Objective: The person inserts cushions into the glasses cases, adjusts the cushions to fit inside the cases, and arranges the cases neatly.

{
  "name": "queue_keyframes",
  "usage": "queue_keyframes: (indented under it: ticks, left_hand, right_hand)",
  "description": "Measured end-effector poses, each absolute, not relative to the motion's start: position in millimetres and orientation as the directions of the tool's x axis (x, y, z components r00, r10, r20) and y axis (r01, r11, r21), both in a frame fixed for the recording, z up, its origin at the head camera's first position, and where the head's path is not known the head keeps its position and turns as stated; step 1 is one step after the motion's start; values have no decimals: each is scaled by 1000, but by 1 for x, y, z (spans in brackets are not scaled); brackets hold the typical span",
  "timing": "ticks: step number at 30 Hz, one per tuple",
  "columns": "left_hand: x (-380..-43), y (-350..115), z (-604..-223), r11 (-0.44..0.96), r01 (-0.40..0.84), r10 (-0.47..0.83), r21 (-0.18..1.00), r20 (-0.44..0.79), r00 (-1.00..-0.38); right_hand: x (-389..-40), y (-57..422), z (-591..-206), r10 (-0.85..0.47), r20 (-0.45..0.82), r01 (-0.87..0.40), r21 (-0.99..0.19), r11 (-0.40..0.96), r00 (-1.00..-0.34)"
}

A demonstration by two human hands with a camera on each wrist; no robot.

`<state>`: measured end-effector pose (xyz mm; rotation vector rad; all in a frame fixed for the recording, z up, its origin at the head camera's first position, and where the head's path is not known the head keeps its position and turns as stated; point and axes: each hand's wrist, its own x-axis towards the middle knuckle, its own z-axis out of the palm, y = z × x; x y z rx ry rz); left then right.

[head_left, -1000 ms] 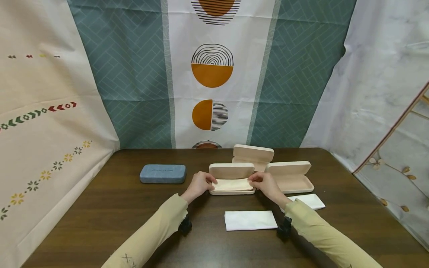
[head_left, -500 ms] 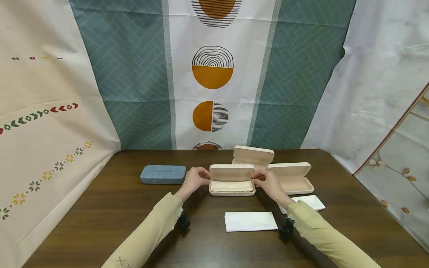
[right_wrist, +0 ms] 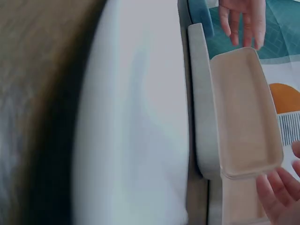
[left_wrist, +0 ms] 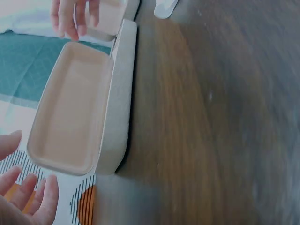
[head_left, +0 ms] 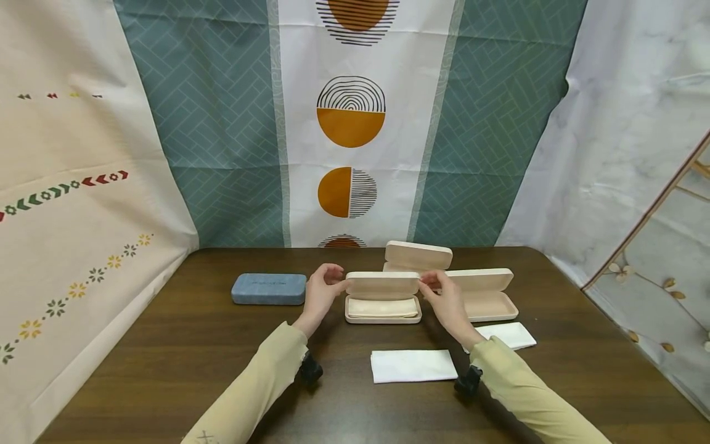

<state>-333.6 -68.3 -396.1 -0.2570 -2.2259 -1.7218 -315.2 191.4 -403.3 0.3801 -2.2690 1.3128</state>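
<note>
An open glasses case (head_left: 383,320) stands mid-table, its lid (head_left: 383,285) raised and a folded cream cloth (head_left: 383,308) lying in its base. At the lid's left end is my left hand (head_left: 320,297), fingers spread and loosely bent, thumb pointing at the lid. My right hand (head_left: 448,302) is at the opposite end; in the right wrist view its fingertips (right_wrist: 263,182) reach the lid's corner. The left wrist view shows the lid's lining (left_wrist: 70,108) between both hands. There the case's front wall (left_wrist: 119,103) hides the cloth.
Two more cases, the right one (head_left: 488,305) and the rear one (head_left: 418,254), stand open behind my right hand. A shut blue case (head_left: 269,288) lies left. One folded white cloth (head_left: 413,365) lies in front, another (head_left: 507,335) under the right forearm.
Both hands have left the cream cloth, which stays in the case base. They have moved outward and up to the two ends of the raised lid.
</note>
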Motion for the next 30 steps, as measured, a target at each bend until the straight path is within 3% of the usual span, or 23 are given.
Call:
queue_keyframes:
  ticks: [10,20,30]
  left_hand:
    - [-338,-51,-409,267,310,-110,913,348,-931]
    - [-335,-42,-411,212,218,-193,953,259,-946]
    - [-339,-39,-412,157,196,-252,968,231,-940]
  right_hand:
    - [-317,175,-410,84,433,-357,-824,439,-898]
    - [-323,165,-415,150,330,-256,-893,369,-932]
    - [-325,160,-414,185,311,-236,-910,340,-932]
